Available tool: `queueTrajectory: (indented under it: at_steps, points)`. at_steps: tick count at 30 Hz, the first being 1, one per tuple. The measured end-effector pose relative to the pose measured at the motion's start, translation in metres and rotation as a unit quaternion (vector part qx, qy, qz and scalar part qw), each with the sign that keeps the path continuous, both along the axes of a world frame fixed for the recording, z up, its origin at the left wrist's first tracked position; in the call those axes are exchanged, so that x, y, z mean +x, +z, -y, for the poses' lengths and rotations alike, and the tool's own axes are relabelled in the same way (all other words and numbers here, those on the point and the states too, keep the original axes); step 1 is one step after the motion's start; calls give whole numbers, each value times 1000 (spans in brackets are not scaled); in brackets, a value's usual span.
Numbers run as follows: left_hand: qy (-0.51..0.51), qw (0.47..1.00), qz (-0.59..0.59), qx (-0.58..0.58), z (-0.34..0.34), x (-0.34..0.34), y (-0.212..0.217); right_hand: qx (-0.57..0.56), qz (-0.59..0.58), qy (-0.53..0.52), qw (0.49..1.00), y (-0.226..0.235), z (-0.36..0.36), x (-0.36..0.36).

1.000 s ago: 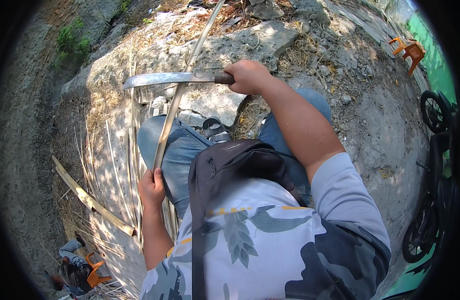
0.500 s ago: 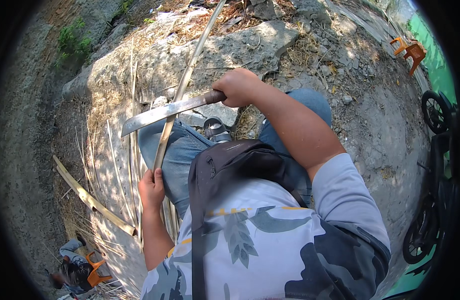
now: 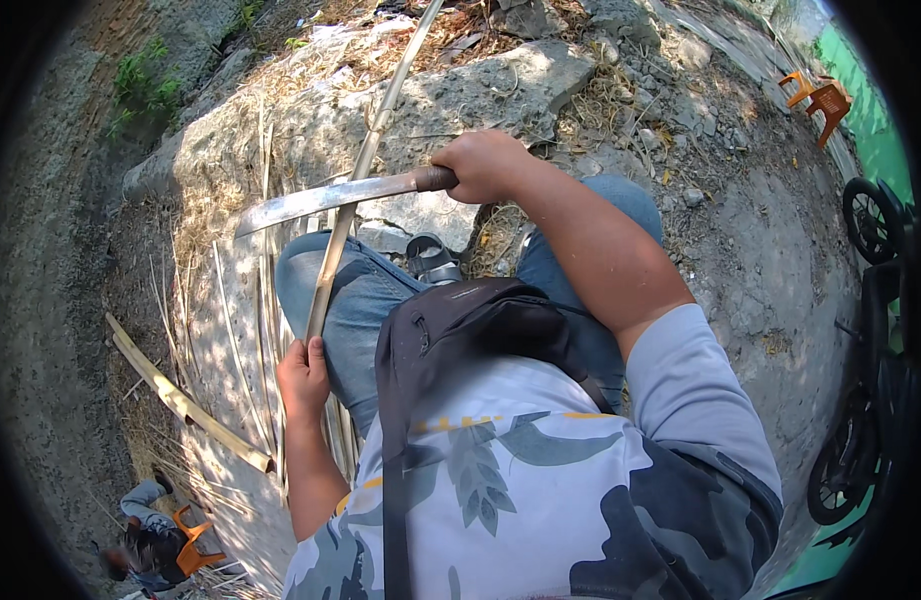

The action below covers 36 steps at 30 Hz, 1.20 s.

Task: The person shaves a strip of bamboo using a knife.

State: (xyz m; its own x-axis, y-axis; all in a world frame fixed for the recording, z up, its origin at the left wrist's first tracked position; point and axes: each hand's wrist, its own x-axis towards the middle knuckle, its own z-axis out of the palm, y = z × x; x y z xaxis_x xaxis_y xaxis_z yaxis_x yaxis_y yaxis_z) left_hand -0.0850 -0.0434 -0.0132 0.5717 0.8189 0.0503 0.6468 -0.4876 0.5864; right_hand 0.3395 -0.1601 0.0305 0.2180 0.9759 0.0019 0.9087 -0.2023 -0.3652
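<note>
My right hand (image 3: 487, 166) is closed round the dark handle of a machete (image 3: 310, 203). Its broad, worn blade points left and lies across a long pale bamboo strip (image 3: 332, 258), above my left knee. The near end of that strip is gripped in my left hand (image 3: 303, 380), thumb along the top. From there the strip slants up and away past a concrete slab, its far end running out of the top of the picture. Whether the blade's edge bites into the strip cannot be made out.
Several thin split strips (image 3: 265, 300) lie on the ground to my left. A thicker curved bamboo piece (image 3: 185, 405) is beside them. A rough concrete slab (image 3: 500, 85) lies ahead. A person (image 3: 150, 535) sits on an orange chair at lower left. A motorbike (image 3: 860, 400) stands at right.
The machete has moved a little up and away along the strip with my right hand, and its blade is tilted less steeply. My left hand has stayed in place.
</note>
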Motion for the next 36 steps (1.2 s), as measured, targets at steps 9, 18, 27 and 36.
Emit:
queueTrajectory:
  at_steps: [9,18,27,36]
  points:
    - [6,1000,7,11,2,2,-1,-25,36,49,998,4,-5,-6]
    - [9,1000,10,2,2,3,1,-27,-69,-122,990,-4,3,28]
    - [11,1000,-2,-1,0,3,1,-32,15,56,998,-5,-6,-11]
    - [8,999,24,30,4,1,-5,-11,-18,-55,998,-6,-2,18]
